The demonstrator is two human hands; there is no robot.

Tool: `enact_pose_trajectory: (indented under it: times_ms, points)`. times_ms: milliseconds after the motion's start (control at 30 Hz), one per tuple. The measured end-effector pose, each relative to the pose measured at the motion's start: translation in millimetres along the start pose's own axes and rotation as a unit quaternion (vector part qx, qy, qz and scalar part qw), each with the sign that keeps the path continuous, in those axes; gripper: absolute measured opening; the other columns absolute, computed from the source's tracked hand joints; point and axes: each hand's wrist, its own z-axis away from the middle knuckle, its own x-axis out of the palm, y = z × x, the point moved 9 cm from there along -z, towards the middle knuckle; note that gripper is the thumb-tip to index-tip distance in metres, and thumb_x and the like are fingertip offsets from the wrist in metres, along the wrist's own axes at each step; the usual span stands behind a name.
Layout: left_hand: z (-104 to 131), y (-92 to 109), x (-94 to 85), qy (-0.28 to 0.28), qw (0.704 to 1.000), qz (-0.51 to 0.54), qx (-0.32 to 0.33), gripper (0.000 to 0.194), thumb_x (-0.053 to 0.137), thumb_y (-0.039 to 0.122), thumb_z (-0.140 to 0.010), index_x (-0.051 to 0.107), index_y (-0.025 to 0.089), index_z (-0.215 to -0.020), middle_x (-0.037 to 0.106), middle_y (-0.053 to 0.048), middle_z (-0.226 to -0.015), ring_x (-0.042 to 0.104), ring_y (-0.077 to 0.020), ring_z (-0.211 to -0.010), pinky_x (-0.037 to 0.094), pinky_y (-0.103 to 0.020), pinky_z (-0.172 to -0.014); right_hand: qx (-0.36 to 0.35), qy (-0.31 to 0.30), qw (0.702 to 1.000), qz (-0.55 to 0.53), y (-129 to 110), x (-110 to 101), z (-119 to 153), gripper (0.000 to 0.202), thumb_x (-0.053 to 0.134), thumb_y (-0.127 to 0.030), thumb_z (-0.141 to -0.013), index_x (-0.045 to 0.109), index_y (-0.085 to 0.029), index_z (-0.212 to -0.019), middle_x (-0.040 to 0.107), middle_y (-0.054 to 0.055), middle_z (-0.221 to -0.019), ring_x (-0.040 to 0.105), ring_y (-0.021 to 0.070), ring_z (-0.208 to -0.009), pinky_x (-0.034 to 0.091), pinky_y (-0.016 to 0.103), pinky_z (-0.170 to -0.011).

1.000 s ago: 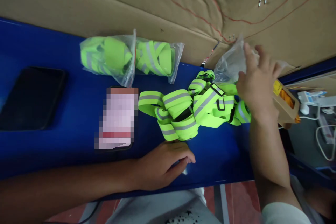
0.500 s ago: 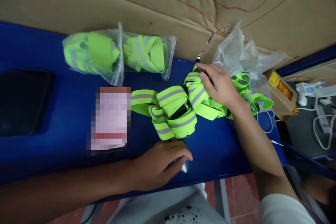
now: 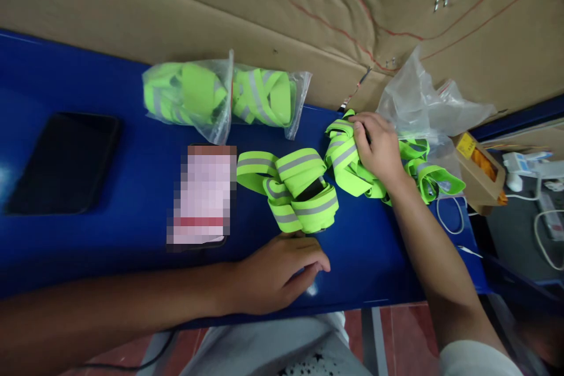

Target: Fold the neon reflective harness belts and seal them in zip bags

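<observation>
A loose bundle of neon yellow-green straps with grey reflective stripes (image 3: 308, 205) lies at mid-table. Just below it, my left hand (image 3: 284, 275) rests on the blue table with its fingers curled and nothing visible in them. My right hand (image 3: 378, 147) lies over a second bundle of the same straps (image 3: 346, 158), fingers bent round its top; part of that bundle is hidden under the palm. More of these straps (image 3: 434, 179) spread out to the right of my right hand.
Two plastic bags of neon straps (image 3: 189, 94) lie near the back edge of the blue table (image 3: 141, 182). A pixelated phone-like object (image 3: 205, 194) and a dark flat device (image 3: 66, 161) are on the left. Clear plastic bags (image 3: 412, 94), an open cardboard box (image 3: 478, 188) and white cables stand right.
The camera view has shifted, so the things on the table appear farther right. Both hands keep nearly the same places beside and on the strap bundles.
</observation>
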Motion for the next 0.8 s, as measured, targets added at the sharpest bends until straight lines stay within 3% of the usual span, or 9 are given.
enact_pose_trajectory:
  times_ms: [433, 567, 667, 733, 800]
  points:
    - [-0.3, -1.1, 2.7, -0.006, 1.0, -0.014, -0.005, 0.023, 0.044, 0.014, -0.099, 0.065, 0.02, -0.104, 0.073, -0.005, -0.1, 0.068, -0.0169, -0.094, 0.05, -0.032, -0.088, -0.01, -0.003, 0.999, 0.041, 2.0, 7.6, 4.3, 0.032, 0.039, -0.033, -0.104, 0.068, -0.021, -0.104, 0.073, 0.01, -0.109, 0.066, 0.0281, -0.104, 0.046, 0.043, -0.089]
    - [-1.2, 13.1, -0.9, -0.023, 0.999, -0.031, -0.011, 0.022, 0.046, 0.012, -0.098, 0.066, 0.02, -0.102, 0.072, -0.004, -0.1, 0.068, -0.017, -0.095, 0.05, -0.032, -0.09, -0.009, -0.003, 0.999, 0.041, 1.8, 9.5, 4.8, 0.031, 0.039, -0.032, -0.104, 0.068, -0.021, -0.102, 0.073, 0.01, -0.109, 0.066, 0.0286, -0.103, 0.047, 0.043, -0.087]
    - [9.1, 32.0, -17.1, -0.009, 0.999, -0.044, -0.008, 0.023, 0.046, 0.013, -0.099, 0.064, 0.021, -0.109, 0.072, -0.003, -0.103, 0.067, -0.0153, -0.096, 0.052, -0.029, -0.09, -0.003, -0.002, 0.999, 0.041, 2.9, 12.1, 4.2, 0.03, 0.04, -0.032, -0.103, 0.068, -0.02, -0.103, 0.073, 0.012, -0.108, 0.066, 0.0299, -0.102, 0.047, 0.046, -0.088]
    - [25.9, 35.8, -39.4, 0.056, 0.993, -0.105, -0.026, 0.026, 0.047, 0.015, -0.1, 0.06, 0.024, -0.121, 0.068, -0.005, -0.117, 0.064, -0.0162, -0.108, 0.051, -0.029, -0.095, -0.001, 0.02, 0.999, 0.037, 0.6, 6.2, 5.0, 0.029, 0.041, -0.031, -0.102, 0.067, -0.02, -0.108, 0.072, 0.012, -0.107, 0.066, 0.0309, -0.101, 0.048, 0.049, -0.089]
    - [53.1, 30.9, -66.2, 0.152, 0.959, -0.23, -0.067, 0.036, 0.05, 0.017, -0.1, 0.053, 0.027, -0.134, 0.055, -0.009, -0.14, 0.054, -0.0223, -0.127, 0.046, -0.037, -0.107, -0.025, 0.093, 0.995, 0.02, -10.6, -15.1, 11.9, 0.028, 0.044, -0.029, -0.101, 0.065, -0.02, -0.117, 0.07, 0.014, -0.116, 0.064, 0.0318, -0.109, 0.049, 0.051, -0.094]
